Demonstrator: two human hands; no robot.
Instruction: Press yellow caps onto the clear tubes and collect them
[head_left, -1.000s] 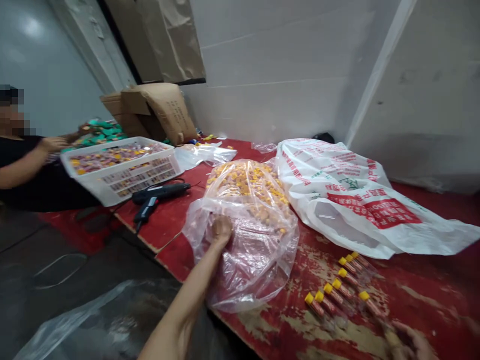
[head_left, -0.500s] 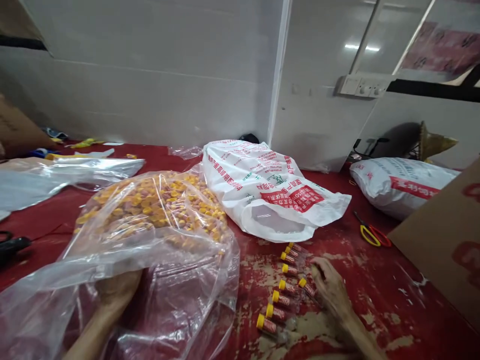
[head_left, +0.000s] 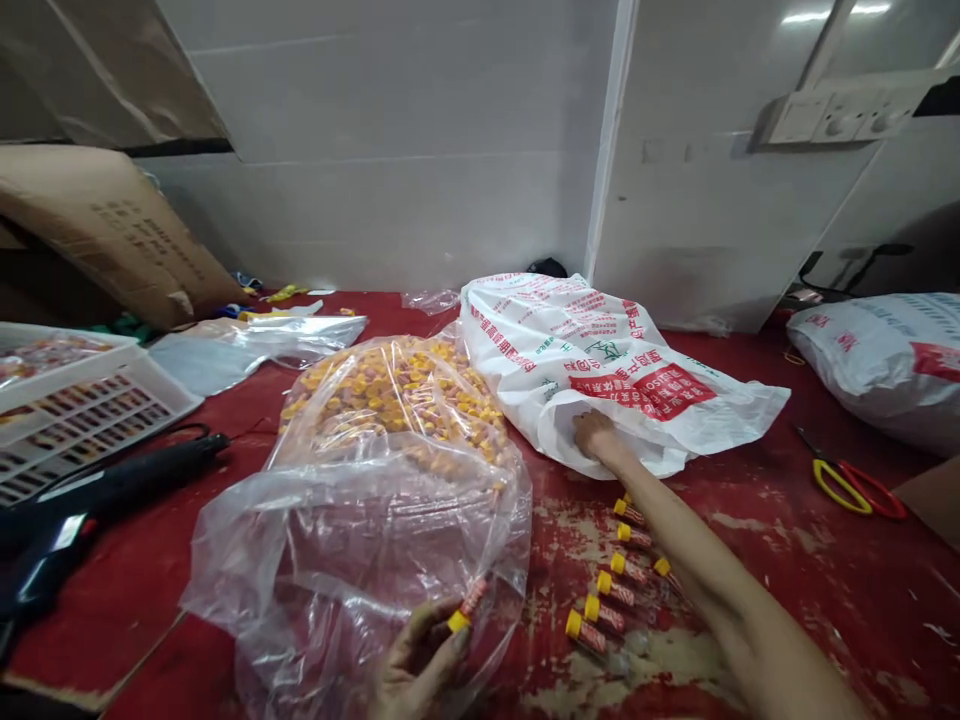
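Note:
My left hand (head_left: 420, 660) pinches a small yellow-capped tube with a red-and-white wrapper (head_left: 472, 598), its cap end between thumb and fingers. My right hand (head_left: 592, 432) reaches into the mouth of a white printed sack (head_left: 555, 340); its fingertips are lost in shadow there. Under my right forearm lies a column of similar yellow-capped tubes (head_left: 604, 612), with clear ends. Left of the sack, a large clear plastic bag (head_left: 352, 510) contains many yellow-capped pieces (head_left: 390, 390), and its loose front spreads near my left hand.
A white basket (head_left: 161, 395) filled with wrapped pieces stands at the left, beside a black glue-gun-like tool (head_left: 135, 475). Scissors (head_left: 847, 485) with yellow and red handles lie at the right. Behind them sits another white sack (head_left: 877, 350). A cardboard box (head_left: 127, 235) leans at the back left.
My left hand has come out from under the clear bag and now holds a tube. My right hand has left the row of tubes and entered the sack's mouth. The view has swung left.

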